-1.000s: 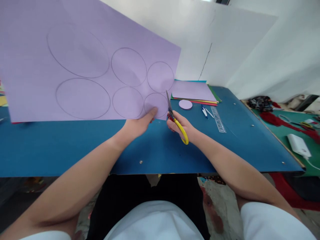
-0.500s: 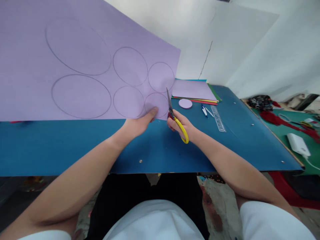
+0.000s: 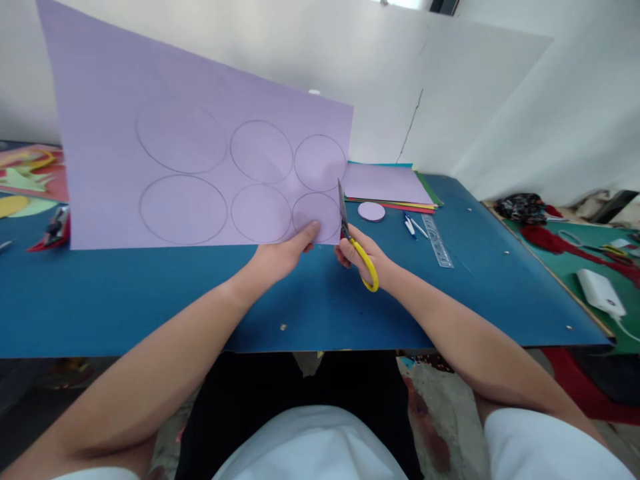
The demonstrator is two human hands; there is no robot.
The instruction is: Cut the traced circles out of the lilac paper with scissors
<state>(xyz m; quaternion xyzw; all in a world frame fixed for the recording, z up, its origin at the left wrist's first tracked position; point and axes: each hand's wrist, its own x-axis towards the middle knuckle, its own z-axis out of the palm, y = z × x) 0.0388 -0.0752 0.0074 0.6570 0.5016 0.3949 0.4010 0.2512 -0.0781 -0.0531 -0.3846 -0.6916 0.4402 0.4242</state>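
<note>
A large purple paper sheet [image 3: 115, 153] stands tilted up above the table, with several circles drawn on it in dark line. My left hand [image 3: 287, 252] pinches its lower edge near the right corner, thumb on the smallest lower circle. Scissors with yellow handles [image 3: 369, 270] are in my right hand [image 3: 365, 255], fingers wrapped round the grips. One blade points up at the sheet's right edge, beside that circle; the other blade is hidden. Behind my right hand, a cut purple disc [image 3: 371, 212] lies on the blue table [image 3: 175, 300].
A stack of coloured paper [image 3: 387, 183] rests against the wall. Right of the disc are a blue-and-white compass or pen [image 3: 409, 225] and a clear ruler [image 3: 438, 243]. Paper scraps [image 3: 33, 173] and a red stapler-like object [image 3: 56, 230] sit at left. A white box with a cable [image 3: 600, 291] is far right.
The sheet's left part has swung back and away, so its left edge and the items behind it now show. Both hands keep their holds, with the scissors slightly closer to upright.
</note>
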